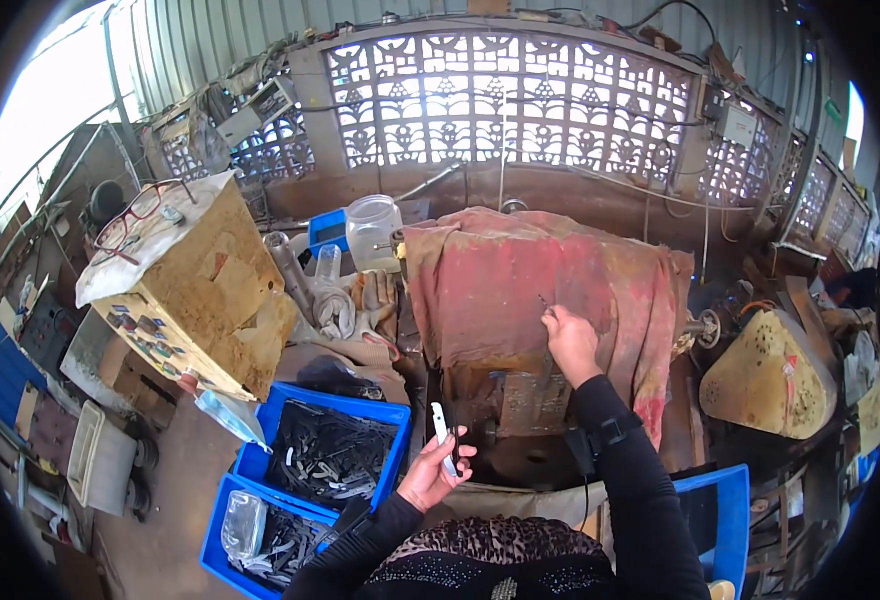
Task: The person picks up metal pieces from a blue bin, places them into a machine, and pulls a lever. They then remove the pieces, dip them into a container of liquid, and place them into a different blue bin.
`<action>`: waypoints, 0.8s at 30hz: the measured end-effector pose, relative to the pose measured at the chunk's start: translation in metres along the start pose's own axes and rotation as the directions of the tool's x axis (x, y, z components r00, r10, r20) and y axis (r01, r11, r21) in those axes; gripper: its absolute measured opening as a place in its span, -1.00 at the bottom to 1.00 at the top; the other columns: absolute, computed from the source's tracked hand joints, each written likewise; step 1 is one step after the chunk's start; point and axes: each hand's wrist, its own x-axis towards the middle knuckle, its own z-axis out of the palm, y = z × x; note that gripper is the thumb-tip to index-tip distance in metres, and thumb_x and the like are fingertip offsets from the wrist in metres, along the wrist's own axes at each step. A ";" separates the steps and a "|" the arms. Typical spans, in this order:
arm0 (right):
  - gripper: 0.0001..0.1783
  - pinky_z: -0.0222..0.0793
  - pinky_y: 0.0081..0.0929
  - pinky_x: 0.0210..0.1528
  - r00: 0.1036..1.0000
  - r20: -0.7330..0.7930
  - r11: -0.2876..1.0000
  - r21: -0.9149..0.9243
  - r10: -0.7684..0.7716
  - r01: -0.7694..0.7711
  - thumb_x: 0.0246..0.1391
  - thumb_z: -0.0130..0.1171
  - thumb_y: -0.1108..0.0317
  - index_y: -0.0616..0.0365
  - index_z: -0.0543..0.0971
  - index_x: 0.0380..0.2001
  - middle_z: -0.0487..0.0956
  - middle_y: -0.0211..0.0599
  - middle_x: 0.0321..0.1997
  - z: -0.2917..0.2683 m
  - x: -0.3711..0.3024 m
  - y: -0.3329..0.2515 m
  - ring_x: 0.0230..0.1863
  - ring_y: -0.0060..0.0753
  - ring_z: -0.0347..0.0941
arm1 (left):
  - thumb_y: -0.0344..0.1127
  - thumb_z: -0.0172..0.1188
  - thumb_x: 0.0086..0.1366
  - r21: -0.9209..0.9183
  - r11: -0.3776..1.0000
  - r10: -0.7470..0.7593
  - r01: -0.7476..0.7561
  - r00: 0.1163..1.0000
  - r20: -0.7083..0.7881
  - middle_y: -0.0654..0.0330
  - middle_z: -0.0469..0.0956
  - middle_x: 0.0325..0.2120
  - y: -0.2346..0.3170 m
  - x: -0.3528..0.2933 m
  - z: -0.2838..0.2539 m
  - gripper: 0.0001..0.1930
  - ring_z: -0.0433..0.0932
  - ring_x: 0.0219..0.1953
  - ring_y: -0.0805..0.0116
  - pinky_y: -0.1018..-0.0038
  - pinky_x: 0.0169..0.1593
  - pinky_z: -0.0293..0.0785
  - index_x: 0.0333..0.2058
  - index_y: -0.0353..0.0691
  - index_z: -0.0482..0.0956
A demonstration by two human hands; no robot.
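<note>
My left hand (438, 472) is closed round a slim white flat piece (440, 420) with a small hole near its upper end. It is held upright in front of my body, beside the blue bins. Farther forward, my right hand (572, 345) pinches a small thin dark piece (543, 300), whose exact kind is too small to make out. That hand is in front of a machine covered by a stained red cloth (500, 285). Below the cloth, wet brown machine parts (530, 403) show.
Two blue bins (405, 425) at left hold many dark flat strips (330, 455); a clear plastic bag (245, 525) lies in the nearer one. A control box (205, 280) with glasses (130, 218) on top stands left. Another blue bin (730, 520) and a rusty guard (775, 380) are right.
</note>
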 end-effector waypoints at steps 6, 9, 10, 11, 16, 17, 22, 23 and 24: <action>-0.76 0.38 -0.03 -0.30 0.999 0.027 0.999 0.009 0.037 -0.038 0.13 0.09 0.14 0.09 0.52 -0.34 0.57 -0.04 -0.44 0.000 0.000 0.001 -0.33 0.11 0.50 | -0.26 0.03 0.38 -0.080 0.995 0.055 -0.053 0.998 0.017 0.27 0.49 -0.36 -0.003 -0.005 0.007 -0.65 0.40 -0.40 0.49 0.51 -0.26 0.37 0.07 -0.28 0.41; -0.76 0.38 0.00 -0.31 1.000 0.014 1.000 -0.018 0.009 -0.008 0.14 0.08 0.14 0.09 0.51 -0.34 0.56 -0.02 -0.46 0.001 0.001 0.000 -0.34 0.13 0.50 | -0.24 0.04 0.38 -0.023 0.998 0.052 -0.052 0.998 -0.021 0.34 0.42 -0.45 0.000 -0.008 0.011 -0.66 0.36 -0.45 0.55 0.58 -0.34 0.34 0.05 -0.27 0.42; -0.76 0.37 0.03 -0.32 1.000 0.012 1.000 0.013 0.013 -0.013 0.14 0.08 0.14 0.09 0.52 -0.35 0.56 -0.01 -0.47 0.002 0.001 0.002 -0.35 0.14 0.50 | -0.22 0.03 0.39 0.065 0.997 0.035 -0.030 0.997 -0.074 0.35 0.41 -0.46 0.003 -0.010 0.012 -0.66 0.34 -0.47 0.57 0.62 -0.38 0.32 0.06 -0.26 0.41; -0.75 0.36 0.04 -0.33 1.000 0.002 1.000 0.002 -0.001 0.001 0.14 0.08 0.14 0.09 0.52 -0.35 0.55 0.00 -0.47 0.003 0.002 0.003 -0.35 0.15 0.49 | -0.21 0.01 0.40 0.138 0.990 -0.002 0.027 0.984 -0.178 0.37 0.39 -0.48 0.006 -0.012 0.012 -0.66 0.33 -0.50 0.59 0.66 -0.41 0.29 0.06 -0.25 0.39; -0.72 0.38 0.01 -0.29 1.000 -0.019 1.000 -0.002 0.003 -0.003 0.13 0.07 0.10 0.07 0.57 -0.32 0.58 0.01 -0.44 0.012 0.003 0.011 -0.32 0.16 0.50 | -0.22 -0.01 0.38 0.753 0.657 0.274 0.020 0.925 -0.263 0.39 0.36 -0.49 0.009 -0.012 0.015 -0.50 0.23 -0.59 0.66 0.69 -0.59 0.13 0.24 -0.07 0.10; -0.72 0.39 0.01 -0.28 1.000 -0.019 1.000 -0.007 0.008 -0.009 0.14 0.06 0.09 0.06 0.57 -0.31 0.58 -0.01 -0.43 0.013 0.003 0.011 -0.31 0.15 0.51 | -0.27 -0.02 0.38 0.776 0.631 0.334 -0.016 0.908 -0.253 0.38 0.41 -0.45 0.009 -0.012 0.016 -0.49 0.22 -0.59 0.64 0.70 -0.59 0.12 0.26 -0.02 0.09; -0.72 0.38 0.00 -0.20 0.989 0.128 0.997 -0.008 0.079 -0.079 0.17 0.02 0.10 0.05 0.54 -0.24 0.59 -0.04 -0.33 0.002 0.005 0.006 -0.22 0.13 0.50 | -0.44 -0.12 0.39 0.690 0.686 0.385 -0.231 0.920 -0.075 0.25 0.52 -0.10 0.019 -0.018 0.016 -0.58 0.36 -0.53 0.64 0.73 -0.56 0.17 0.21 -0.14 0.28; -0.71 0.38 0.00 -0.19 0.984 0.156 0.996 0.003 0.085 -0.087 0.18 0.01 0.10 0.05 0.53 -0.23 0.59 -0.04 -0.31 -0.001 0.005 0.005 -0.20 0.12 0.50 | -0.43 -0.12 0.40 0.722 0.665 0.388 -0.191 0.914 -0.116 0.23 0.54 -0.09 0.022 -0.020 0.015 -0.67 0.36 -0.55 0.64 0.74 -0.57 0.16 0.10 -0.23 0.42; -0.71 0.37 -0.01 -0.18 0.979 0.184 0.995 0.009 0.093 -0.096 0.18 0.00 0.10 0.06 0.53 -0.23 0.59 -0.05 -0.29 -0.004 0.007 0.004 -0.18 0.11 0.50 | -0.42 -0.11 0.40 0.735 0.646 0.404 -0.205 0.909 -0.101 0.24 0.55 -0.12 0.023 -0.023 0.014 -0.69 0.34 -0.57 0.66 0.74 -0.57 0.15 0.06 -0.24 0.46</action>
